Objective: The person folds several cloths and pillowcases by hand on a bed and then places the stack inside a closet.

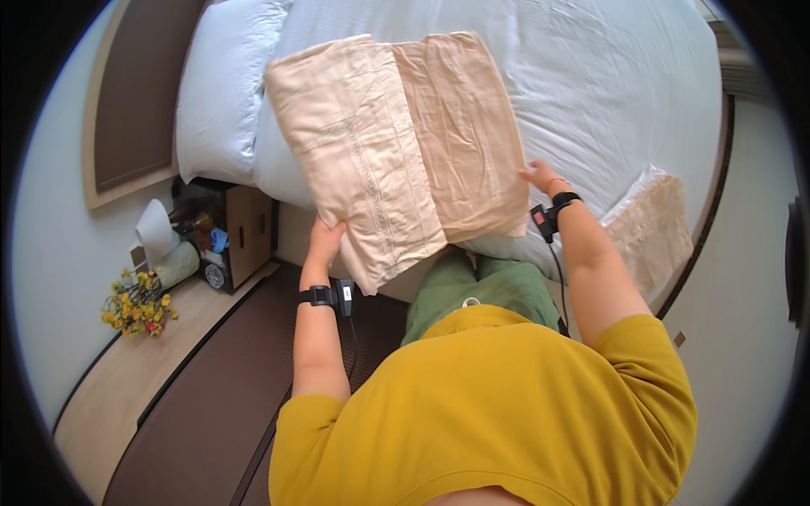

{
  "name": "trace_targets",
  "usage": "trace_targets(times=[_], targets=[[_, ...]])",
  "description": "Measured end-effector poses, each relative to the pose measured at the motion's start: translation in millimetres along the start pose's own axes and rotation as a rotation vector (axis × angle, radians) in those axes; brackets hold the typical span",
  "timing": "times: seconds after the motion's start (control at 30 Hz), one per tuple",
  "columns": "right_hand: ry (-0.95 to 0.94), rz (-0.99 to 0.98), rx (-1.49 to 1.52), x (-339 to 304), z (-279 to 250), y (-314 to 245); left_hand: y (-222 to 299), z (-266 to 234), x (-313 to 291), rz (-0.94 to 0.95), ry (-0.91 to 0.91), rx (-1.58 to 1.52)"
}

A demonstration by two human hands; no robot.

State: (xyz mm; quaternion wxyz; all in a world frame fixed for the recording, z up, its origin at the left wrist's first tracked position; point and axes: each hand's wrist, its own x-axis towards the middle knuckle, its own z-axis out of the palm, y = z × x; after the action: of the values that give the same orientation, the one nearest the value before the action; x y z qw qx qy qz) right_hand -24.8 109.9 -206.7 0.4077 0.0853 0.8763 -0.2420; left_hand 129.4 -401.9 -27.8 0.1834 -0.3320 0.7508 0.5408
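A peach pillowcase (pixel 363 160) with a stitched decorative band is spread between my hands above the near side of the bed. Its right part (pixel 460 126) is plainer and a little darker, with many creases. My left hand (pixel 324 243) grips the near left edge, thumb on top and the other fingers hidden underneath. At the right edge, my right hand (pixel 542 175) pinches the cloth between thumb and fingers. Another piece of peach cloth (pixel 654 228) lies crumpled on the bed to the right of my right forearm.
The bed has a rumpled white sheet (pixel 607 84) and a white pillow (pixel 224 93) by the brown headboard (pixel 139 93). To the left stand a nightstand (pixel 249 228), a white lamp (pixel 156 232) and yellow flowers (pixel 139 304). Cables hang from black wrist straps (pixel 319 295).
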Motion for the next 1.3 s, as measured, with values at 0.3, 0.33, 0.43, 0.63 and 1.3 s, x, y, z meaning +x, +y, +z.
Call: trace_targets(times=[0.3, 0.33, 0.43, 0.63, 1.3], targets=[[-0.052, -0.240, 0.748, 6.9, 26.8, -102.9, -43.3, 12.1, -5.9, -0.100, 0.421, -0.445], [-0.055, -0.259, 0.748, -2.2, 19.6, -124.3, -38.1, 9.2, -2.8, -0.151, 0.390, -0.479], [-0.158, -0.236, 0.582, -35.2, -3.1, -160.9, -13.7, 9.8, -3.6, -0.304, 0.347, -0.541], [-0.243, -0.278, 0.908, -102.6, -72.3, -172.4, 86.8, 0.6, -36.2, 0.006, 0.282, -0.417], [0.185, 0.220, 0.809, -161.2, 7.1, -25.7, 99.7, 52.6, 175.8, 0.425, 0.118, 0.902]])
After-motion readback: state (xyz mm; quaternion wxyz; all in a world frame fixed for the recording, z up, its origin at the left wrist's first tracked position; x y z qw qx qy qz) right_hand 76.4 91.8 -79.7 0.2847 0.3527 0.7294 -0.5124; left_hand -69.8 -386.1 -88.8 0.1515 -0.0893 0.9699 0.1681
